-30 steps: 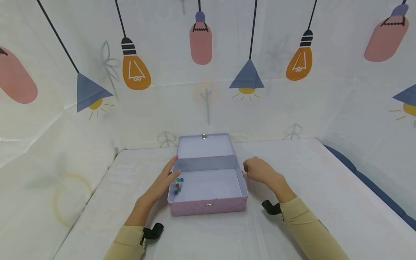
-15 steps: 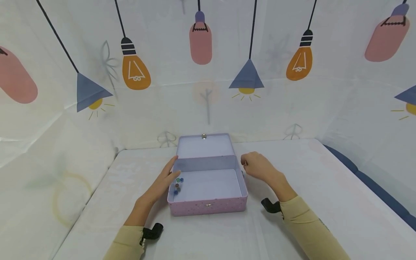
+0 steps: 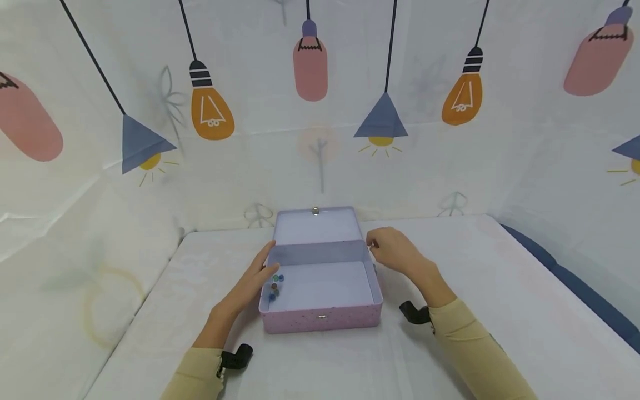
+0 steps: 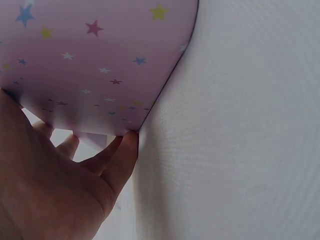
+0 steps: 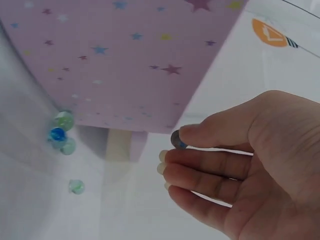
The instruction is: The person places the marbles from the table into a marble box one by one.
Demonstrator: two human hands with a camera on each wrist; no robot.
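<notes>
A pink tin box (image 3: 322, 318) with a star pattern stands with its hinged lid (image 3: 318, 226) raised at the back. My left hand (image 3: 248, 282) holds the box's left wall, thumb over the rim and fingers along the outside. Off the right rear corner, my right hand (image 3: 398, 251) pinches a dark marble (image 5: 178, 139) between thumb and index finger, at about rim height. Several coloured marbles (image 3: 274, 286) lie inside the box along its left side. Outside its right wall, more marbles (image 5: 63, 121) rest on the table, mostly hidden in the head view.
The white-covered table (image 3: 200, 266) surrounds the box. Behind it hangs a pale curtain (image 3: 250, 166) printed with lamps and bulbs. A dark blue edge (image 3: 575, 280) shows beyond the table's right side. Black wrist mounts (image 3: 237, 356) jut from both sleeves.
My right hand has risen and shifted left, from beside the box's right wall to its right rear corner. My left hand and the box stay put; the head view has shifted slightly.
</notes>
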